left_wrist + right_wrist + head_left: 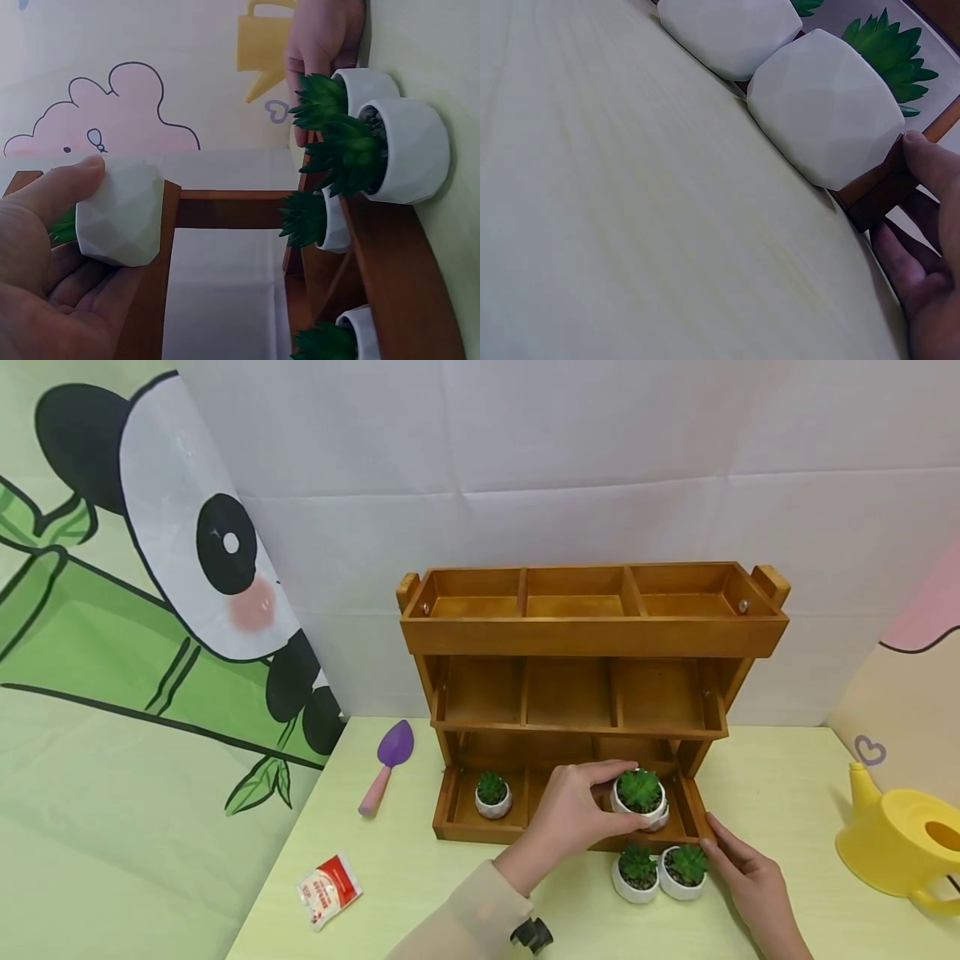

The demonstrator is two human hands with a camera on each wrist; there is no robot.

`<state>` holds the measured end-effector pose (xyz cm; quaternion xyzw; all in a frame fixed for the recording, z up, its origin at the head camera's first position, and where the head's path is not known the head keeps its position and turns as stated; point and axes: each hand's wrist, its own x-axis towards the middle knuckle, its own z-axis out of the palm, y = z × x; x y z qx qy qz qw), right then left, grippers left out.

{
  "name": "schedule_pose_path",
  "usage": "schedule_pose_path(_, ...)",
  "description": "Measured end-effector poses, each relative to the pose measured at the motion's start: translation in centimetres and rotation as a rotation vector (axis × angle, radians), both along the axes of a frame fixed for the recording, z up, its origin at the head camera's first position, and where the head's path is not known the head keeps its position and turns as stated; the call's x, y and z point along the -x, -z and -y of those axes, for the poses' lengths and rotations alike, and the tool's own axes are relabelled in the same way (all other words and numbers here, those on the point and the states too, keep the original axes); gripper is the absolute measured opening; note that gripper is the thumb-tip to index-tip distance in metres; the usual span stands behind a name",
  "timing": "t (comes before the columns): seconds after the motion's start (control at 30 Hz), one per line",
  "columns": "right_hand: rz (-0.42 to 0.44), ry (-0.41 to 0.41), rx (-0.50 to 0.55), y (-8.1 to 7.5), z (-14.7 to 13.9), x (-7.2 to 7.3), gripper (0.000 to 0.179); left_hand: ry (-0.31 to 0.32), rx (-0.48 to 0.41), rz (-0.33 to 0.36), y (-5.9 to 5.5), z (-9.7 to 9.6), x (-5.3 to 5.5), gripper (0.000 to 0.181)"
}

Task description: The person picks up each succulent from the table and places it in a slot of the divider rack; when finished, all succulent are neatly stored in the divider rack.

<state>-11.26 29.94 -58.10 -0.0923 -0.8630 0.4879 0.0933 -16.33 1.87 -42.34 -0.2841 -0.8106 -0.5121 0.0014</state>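
My left hand (567,806) pinches a small potted succulent (639,791) in a white faceted pot between thumb and fingers, above the right part of the bottom tier of a brown wooden shelf (592,637). In the left wrist view, the held pot (124,214) is tilted toward the camera. Another potted succulent (336,219) sits in the tier behind it, mostly hidden in the head view. My right hand (752,885) grips the tier's front right corner (881,191), thumb on the wood. Beside it, two potted succulents (636,874) stand on the table against the shelf's front.
One more potted succulent (492,795) sits in the bottom tier's left compartment. A purple trowel with a pink handle (386,768) and a red and white packet (330,891) lie at left. A yellow watering can (892,843) stands at right, and a fabric backdrop (570,460) hangs behind.
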Motion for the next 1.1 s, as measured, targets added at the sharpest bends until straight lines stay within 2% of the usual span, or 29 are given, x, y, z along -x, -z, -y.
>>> schedule_pose_path(0.27, -0.014, -0.002, -0.008, 0.0, 0.0, 0.0, 0.056, 0.018, -0.022, 0.011, -2.0, -0.9, 0.9, 0.058)
schedule_pose_path(0.7, -0.004, -0.004, 0.005, -0.2, 0.1, -0.1, 0.056, -0.011, -0.019, -0.069, -5.3, -3.0, 3.1, 0.056)
schedule_pose_path(0.93, 0.010, 0.001, 0.008, 0.0, 0.0, -0.1, 0.057, -0.045, -0.013, -0.142, -6.5, -4.5, 4.6, 0.057)
schedule_pose_path(1.1, 0.020, -0.002, 0.016, 0.0, -0.1, 0.0, 0.058, -0.083, 0.025, -0.153, -6.7, -5.3, 5.6, 0.057)
